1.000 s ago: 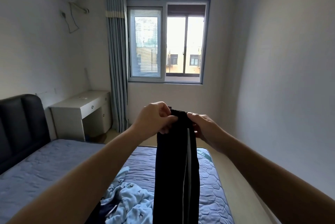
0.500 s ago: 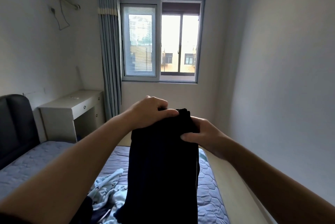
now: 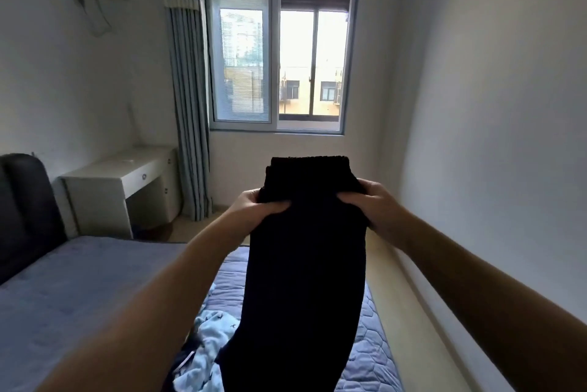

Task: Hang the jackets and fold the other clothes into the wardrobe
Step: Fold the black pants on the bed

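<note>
A pair of black trousers (image 3: 305, 264) hangs in the air in front of me, waistband up, above the bed. My left hand (image 3: 257, 207) grips the left side just below the waistband, thumb across the front. My right hand (image 3: 368, 201) grips the right side at the same height. The legs drop down out of the bottom of the frame. A light blue patterned garment (image 3: 212, 328) lies crumpled on the bed below, partly hidden by the trousers. No wardrobe is in view.
The bed (image 3: 79, 290) with a grey-blue quilted cover fills the lower left, its dark headboard (image 3: 22, 207) at the left edge. A white desk (image 3: 127, 175) stands by the curtain (image 3: 187, 89). A strip of floor (image 3: 413, 312) runs along the right wall.
The trousers went from a narrow strip with a white stripe to a wider flat face. Both hands moved apart to the sides, below the waistband. The view tilted up slightly.
</note>
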A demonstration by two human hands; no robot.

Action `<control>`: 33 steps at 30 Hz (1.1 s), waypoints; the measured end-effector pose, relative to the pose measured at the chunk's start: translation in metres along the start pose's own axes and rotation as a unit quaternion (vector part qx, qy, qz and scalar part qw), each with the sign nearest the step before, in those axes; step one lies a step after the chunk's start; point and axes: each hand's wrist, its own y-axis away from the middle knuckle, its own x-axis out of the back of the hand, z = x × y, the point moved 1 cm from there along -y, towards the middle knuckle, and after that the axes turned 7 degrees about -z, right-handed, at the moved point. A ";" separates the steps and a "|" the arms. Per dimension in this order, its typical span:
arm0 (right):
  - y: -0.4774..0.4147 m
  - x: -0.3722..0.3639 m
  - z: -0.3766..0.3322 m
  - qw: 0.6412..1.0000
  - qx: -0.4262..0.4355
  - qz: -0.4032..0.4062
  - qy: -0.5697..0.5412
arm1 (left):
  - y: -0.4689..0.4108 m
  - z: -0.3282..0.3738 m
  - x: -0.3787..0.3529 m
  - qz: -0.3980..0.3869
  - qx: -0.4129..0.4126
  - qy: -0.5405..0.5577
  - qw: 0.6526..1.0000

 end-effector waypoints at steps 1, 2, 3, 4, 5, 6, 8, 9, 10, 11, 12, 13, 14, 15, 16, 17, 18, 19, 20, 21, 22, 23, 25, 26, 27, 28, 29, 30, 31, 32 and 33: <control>-0.005 0.006 0.002 0.999 -0.013 0.011 0.031 | -0.011 0.002 -0.001 0.015 0.000 -0.010 1.000; -0.012 0.013 0.004 0.998 -0.021 0.025 0.060 | -0.022 0.005 -0.003 0.018 0.000 -0.026 1.000; -0.021 0.021 0.005 0.995 -0.024 0.042 0.085 | -0.035 0.010 -0.004 0.015 -0.003 -0.049 0.999; -0.031 0.028 0.007 0.992 -0.025 0.059 0.104 | -0.047 0.014 -0.007 0.015 -0.007 -0.075 0.997; -0.042 0.036 0.009 0.989 -0.026 0.078 0.120 | -0.061 0.018 -0.010 0.018 -0.012 -0.094 0.995; -0.054 0.045 0.009 0.986 -0.025 0.099 0.133 | -0.075 0.023 -0.015 0.021 -0.015 -0.109 0.994; -0.075 0.061 0.009 0.978 -0.025 0.138 0.156 | -0.103 0.035 -0.023 0.026 -0.017 -0.122 0.992; -0.084 0.070 0.010 0.974 -0.022 0.155 0.166 | -0.117 0.039 -0.027 0.031 -0.020 -0.133 0.990; -0.091 0.078 0.010 0.970 -0.013 0.168 0.173 | -0.130 0.043 -0.031 0.040 -0.026 -0.150 0.987; -0.098 0.086 0.010 0.968 0.001 0.179 0.178 | -0.142 0.046 -0.034 0.054 -0.034 -0.170 0.983; -0.103 0.095 0.009 0.964 0.018 0.191 0.183 | -0.153 0.049 -0.038 0.070 -0.043 -0.189 0.979; -0.107 0.104 0.008 0.960 0.037 0.204 0.189 | -0.161 0.053 -0.042 0.085 -0.054 -0.204 0.974; -0.109 0.112 0.005 0.956 0.055 0.214 0.195 | -0.167 0.057 -0.047 0.095 -0.068 -0.218 0.969; -0.110 0.120 0.002 0.951 0.070 0.220 0.205 | -0.170 0.061 -0.053 0.101 -0.082 -0.231 0.964; -0.110 0.127 -0.002 0.947 0.080 0.220 0.220 | -0.174 0.065 -0.059 0.104 -0.095 -0.246 0.959; -0.109 0.134 -0.006 0.942 0.086 0.218 0.238 | -0.176 0.068 -0.064 0.105 -0.103 -0.261 0.954; -0.107 0.140 -0.009 0.940 0.091 0.214 0.252 | -0.177 0.070 -0.069 0.108 -0.105 -0.274 0.950; -0.105 0.145 -0.010 0.939 0.095 0.208 0.258 | -0.178 0.071 -0.073 0.113 -0.105 -0.280 0.948; -0.101 0.149 -0.011 0.939 0.099 0.203 0.260 | -0.177 0.070 -0.077 0.116 -0.104 -0.282 0.947; -0.095 0.151 -0.009 0.938 0.103 0.199 0.263 | -0.175 0.067 -0.081 0.119 -0.104 -0.282 0.946; -0.088 0.152 -0.006 0.938 0.106 0.196 0.265 | -0.172 0.062 -0.086 0.119 -0.106 -0.286 0.945; -0.080 0.152 0.000 0.939 0.110 0.191 0.265 | -0.167 0.055 -0.090 0.120 -0.111 -0.293 0.942; -0.058 0.150 0.019 0.945 0.107 0.179 0.253 | -0.155 0.034 -0.098 0.116 -0.111 -0.298 0.941; -0.047 0.150 0.031 0.950 0.096 0.172 0.242 | -0.148 0.020 -0.102 0.110 -0.103 -0.288 0.946; -0.034 0.148 0.046 0.955 0.081 0.165 0.231 | -0.140 0.005 -0.105 0.102 -0.091 -0.280 0.950; -0.021 0.147 0.062 0.960 0.060 0.158 0.221 | -0.132 -0.012 -0.109 0.093 -0.076 -0.276 0.953; -0.005 0.144 0.080 0.964 0.037 0.151 0.213 | -0.120 -0.033 -0.113 0.087 -0.058 -0.274 0.956; 0.009 0.141 0.097 0.967 0.017 0.143 0.209 | -0.109 -0.051 -0.117 0.082 -0.040 -0.272 0.958; 0.028 0.136 0.116 0.969 -0.003 0.136 0.206 | -0.094 -0.072 -0.123 0.075 -0.024 -0.273 0.959; 0.049 0.130 0.135 0.970 -0.022 0.128 0.205 | -0.077 -0.094 -0.131 0.066 -0.009 -0.278 0.958; 0.072 0.122 0.155 0.970 -0.040 0.123 0.204 | -0.058 -0.115 -0.137 0.054 0.002 -0.284 0.957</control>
